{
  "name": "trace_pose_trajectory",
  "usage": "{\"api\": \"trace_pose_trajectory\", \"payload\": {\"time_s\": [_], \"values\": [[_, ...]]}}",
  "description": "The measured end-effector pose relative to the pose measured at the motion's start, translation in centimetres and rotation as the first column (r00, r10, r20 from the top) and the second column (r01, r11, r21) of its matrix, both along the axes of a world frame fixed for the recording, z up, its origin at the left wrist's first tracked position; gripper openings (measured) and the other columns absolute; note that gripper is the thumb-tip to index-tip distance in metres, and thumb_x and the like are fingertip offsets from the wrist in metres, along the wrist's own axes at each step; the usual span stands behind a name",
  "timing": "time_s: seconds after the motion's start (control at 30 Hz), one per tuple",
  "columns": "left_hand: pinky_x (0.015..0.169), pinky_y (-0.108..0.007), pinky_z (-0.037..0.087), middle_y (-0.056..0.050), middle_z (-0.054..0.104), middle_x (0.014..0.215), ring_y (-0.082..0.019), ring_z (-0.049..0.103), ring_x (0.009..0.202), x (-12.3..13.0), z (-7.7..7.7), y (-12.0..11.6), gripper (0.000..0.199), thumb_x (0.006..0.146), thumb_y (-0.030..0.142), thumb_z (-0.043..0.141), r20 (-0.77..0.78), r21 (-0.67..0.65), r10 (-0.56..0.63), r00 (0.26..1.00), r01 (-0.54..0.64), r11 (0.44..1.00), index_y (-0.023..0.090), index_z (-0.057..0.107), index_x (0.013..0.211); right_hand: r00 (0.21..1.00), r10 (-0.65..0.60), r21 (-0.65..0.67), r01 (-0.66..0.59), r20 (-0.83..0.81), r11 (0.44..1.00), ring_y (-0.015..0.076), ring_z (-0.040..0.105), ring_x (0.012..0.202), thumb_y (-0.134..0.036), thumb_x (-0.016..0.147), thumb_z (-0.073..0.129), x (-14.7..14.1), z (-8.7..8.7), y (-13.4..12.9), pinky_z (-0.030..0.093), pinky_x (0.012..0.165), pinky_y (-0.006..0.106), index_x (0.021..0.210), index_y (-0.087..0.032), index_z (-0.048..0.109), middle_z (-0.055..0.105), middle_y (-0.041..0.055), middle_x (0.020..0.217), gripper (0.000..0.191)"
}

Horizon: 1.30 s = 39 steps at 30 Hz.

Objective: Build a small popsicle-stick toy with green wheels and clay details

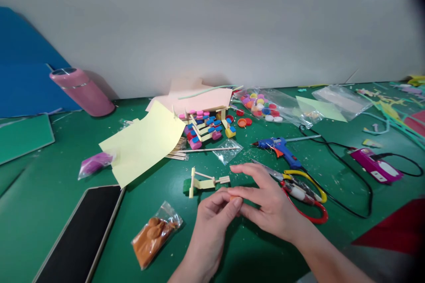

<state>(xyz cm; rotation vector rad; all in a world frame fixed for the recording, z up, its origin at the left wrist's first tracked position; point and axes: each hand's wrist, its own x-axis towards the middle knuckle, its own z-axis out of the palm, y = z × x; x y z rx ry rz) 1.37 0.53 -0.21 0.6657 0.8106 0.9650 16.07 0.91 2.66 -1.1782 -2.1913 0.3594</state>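
Observation:
My left hand [214, 219] and my right hand [270, 201] meet over the table's front middle. Between their fingertips shows a small bit of orange modelling clay [235, 197], mostly hidden by the fingers. The right index finger stretches out above it, while the left thumb and fingers pinch. Just beyond the left hand lies a small model of pale sticks with a green part [190, 187]. To the left, a clear bag of orange clay [154, 234] rests on the table. Scissors with red and yellow handles [303, 185] lie beyond the right wrist.
A blue glue gun [279, 148] with its cord lies behind the scissors. Small colourful models [206, 130], yellow paper [142, 143] and a bag of bottle caps [262, 106] sit farther back. A dark phone-like slab [83, 234] and a pink bottle [83, 93] are left.

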Motion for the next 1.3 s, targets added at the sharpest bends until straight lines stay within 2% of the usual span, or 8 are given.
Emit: {"api": "trace_pose_trajectory", "payload": {"time_s": [0.17,0.3,0.53,0.67,0.83,0.97,1.13,1.3], "values": [[0.066,-0.023,0.037,0.0,0.057,0.069,-0.012,0.046,0.068,0.0,0.0,0.0,0.01,0.07,0.025,0.069,-0.043,0.026,-0.016,0.999,0.017,1.0,0.015,0.069,0.069,0.999,-0.003,0.008,0.003,-0.038,1.0,0.0221,0.044,0.113,-0.02,0.083,0.056,0.2,-0.4,0.1,0.034,0.098,0.041,0.103,-0.023,0.064,0.049,0.0073,0.122,0.022],[0.068,-0.025,0.038,-0.002,0.059,0.072,-0.014,0.048,0.071,0.0,0.2,0.0,0.011,0.071,0.025,0.068,-0.06,0.041,-0.03,0.998,0.032,0.999,0.015,0.069,0.068,0.999,-0.006,0.029,0.007,-0.035,1.0,0.0235,0.046,0.112,-0.022,0.083,0.057,0.4,-0.4,0.0,0.039,0.094,0.043,0.102,-0.024,0.065,0.05,0.0076,0.122,0.021],[0.07,-0.026,0.039,-0.003,0.06,0.073,-0.015,0.05,0.074,-0.1,0.4,0.2,0.011,0.072,0.025,0.067,-0.106,0.059,-0.008,0.994,0.014,0.998,0.015,0.07,0.067,1.0,-0.023,0.047,0.023,-0.017,0.999,0.0244,0.047,0.111,-0.023,0.084,0.055,0.3,-0.5,-0.1,0.038,0.095,0.047,0.103,-0.026,0.064,0.052,0.0075,0.121,0.022],[0.071,-0.027,0.039,-0.003,0.06,0.074,-0.016,0.05,0.075,0.0,0.4,0.1,0.01,0.071,0.024,0.068,-0.078,0.052,-0.034,0.996,0.038,0.998,0.015,0.07,0.07,0.999,-0.011,0.053,0.013,-0.033,0.999,0.0249,0.046,0.112,-0.024,0.083,0.056,0.5,-0.6,0.0,0.039,0.094,0.046,0.104,-0.026,0.064,0.05,0.0077,0.122,0.022],[0.073,-0.026,0.038,-0.002,0.06,0.074,-0.015,0.05,0.076,0.0,0.5,0.1,0.011,0.072,0.023,0.067,-0.069,0.056,0.001,0.998,0.003,0.998,0.015,0.068,0.065,1.0,-0.015,0.065,0.016,-0.023,0.998,0.0239,0.046,0.112,-0.022,0.082,0.058,0.4,-0.7,-0.1,0.035,0.098,0.045,0.107,-0.023,0.062,0.05,0.0083,0.122,0.026],[0.072,-0.025,0.037,-0.002,0.06,0.071,-0.014,0.049,0.074,-0.1,0.4,0.1,0.013,0.073,0.023,0.066,-0.083,0.056,-0.01,0.996,0.015,0.998,0.014,0.067,0.064,1.0,-0.004,0.028,0.005,-0.03,1.0,0.0231,0.046,0.113,-0.019,0.082,0.057,0.2,-0.7,-0.2,0.037,0.097,0.044,0.109,-0.026,0.061,0.049,0.0069,0.122,0.028],[0.075,-0.028,0.038,-0.003,0.062,0.073,-0.017,0.052,0.077,0.0,0.7,0.1,0.009,0.069,0.024,0.069,0.008,-0.013,-0.057,0.998,0.057,0.998,0.015,0.071,0.071,0.997,-0.011,0.016,0.012,-0.072,1.0,0.0249,0.046,0.113,-0.02,0.082,0.056,0.3,-0.8,-0.2,0.038,0.095,0.046,0.104,-0.025,0.063,0.051,0.008,0.121,0.023],[0.072,-0.027,0.04,-0.004,0.066,0.07,-0.016,0.054,0.072,0.1,1.0,0.2,0.019,0.068,0.031,0.071,0.153,-0.096,-0.042,0.987,0.058,0.994,0.014,0.073,0.074,0.992,-0.027,0.031,0.031,-0.12,0.999,0.0256,0.048,0.111,-0.026,0.082,0.058,0.5,-0.9,-0.2,0.04,0.094,0.045,0.099,-0.023,0.064,0.053,0.0096,0.119,0.018]]}}
